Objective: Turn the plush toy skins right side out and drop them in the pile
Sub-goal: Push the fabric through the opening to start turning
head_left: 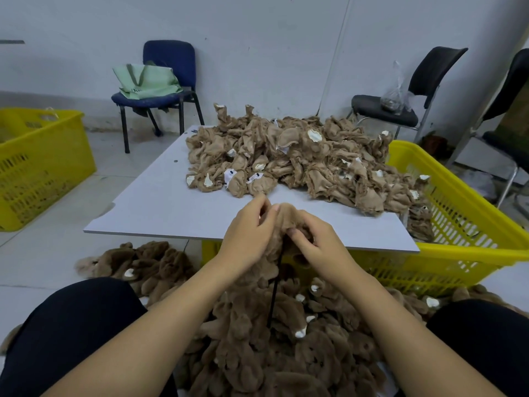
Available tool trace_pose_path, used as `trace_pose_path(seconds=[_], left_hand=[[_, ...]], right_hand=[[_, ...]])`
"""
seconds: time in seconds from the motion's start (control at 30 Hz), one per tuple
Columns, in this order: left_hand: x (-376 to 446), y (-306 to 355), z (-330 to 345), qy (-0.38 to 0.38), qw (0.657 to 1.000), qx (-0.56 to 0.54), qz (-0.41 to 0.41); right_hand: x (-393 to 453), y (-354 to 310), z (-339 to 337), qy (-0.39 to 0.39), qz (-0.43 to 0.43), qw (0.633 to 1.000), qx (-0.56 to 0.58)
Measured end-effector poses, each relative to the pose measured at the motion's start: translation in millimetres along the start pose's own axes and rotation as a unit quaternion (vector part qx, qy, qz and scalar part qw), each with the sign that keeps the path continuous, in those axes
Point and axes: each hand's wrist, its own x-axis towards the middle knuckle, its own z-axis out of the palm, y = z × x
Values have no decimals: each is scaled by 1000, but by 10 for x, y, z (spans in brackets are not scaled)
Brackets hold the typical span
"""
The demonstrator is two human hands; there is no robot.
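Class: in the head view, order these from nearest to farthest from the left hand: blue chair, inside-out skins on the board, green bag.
1. Inside-out skins, on the board ahead of the left hand.
2. Green bag, on the seat.
3. Blue chair, by the wall; nearly level with the bag.

Back by the wall stands a blue chair (171, 81) with a green bag (146, 80) slumped on its seat, and off to the right a black chair (412, 90) carries a clear plastic bag (396, 96). A yellow crate (43, 164) sits on the floor at left, another yellow crate (469, 224) at right beside the white board (148, 202).
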Motion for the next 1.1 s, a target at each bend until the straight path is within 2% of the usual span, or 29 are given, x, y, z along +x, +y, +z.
trace_pose_path(seconds=[0.1, 0.2, 0.3, 0.4, 0.47, 0.57, 0.6, 0.67, 0.77, 0.83, 0.93, 1.03, 1.1], left_hand=[[-82, -4, -36, 0, 992, 70, 108], [-89, 11, 6, 2, 984, 105, 145], [-32, 34, 20, 27, 989, 51, 139], [27, 69, 8, 7, 989, -35, 141], [51, 64, -10, -34, 991, -91, 93], [63, 3, -77, -118, 981, -150, -44], [65, -16, -89, -132, 977, -160, -51], [61, 16, -93, -111, 978, -176, -16], [68, 153, -96, -46, 985, -157, 53], [69, 261, -112, -4, 987, -115, 109], [56, 367, -145, 16, 978, -16, 206], [26, 453, -110, 31, 922, 150, 355], [24, 481, -84, 13, 878, 240, 414]], right_hand=[[0, -32, 13, 18, -17, 1000, 9], [20, -54, 15, 33, -9, 999, 5], [63, -103, 11, 56, -14, 998, 16], [65, -118, 21, 83, -33, 995, 43], [14, -74, 48, 106, -40, 993, 27], [-87, 7, 118, 137, -43, 989, -32], [-111, 22, 146, 150, -47, 986, -59], [-132, 26, 186, 185, -61, 977, -92], [-124, -53, 192, 229, -85, 968, -64], [-104, -124, 168, 240, -86, 967, -27], [-79, -182, 162, 249, -73, 965, 37], [-100, -124, 228, 259, -57, 961, 83], [-141, -42, 288, 240, -23, 964, 111]])
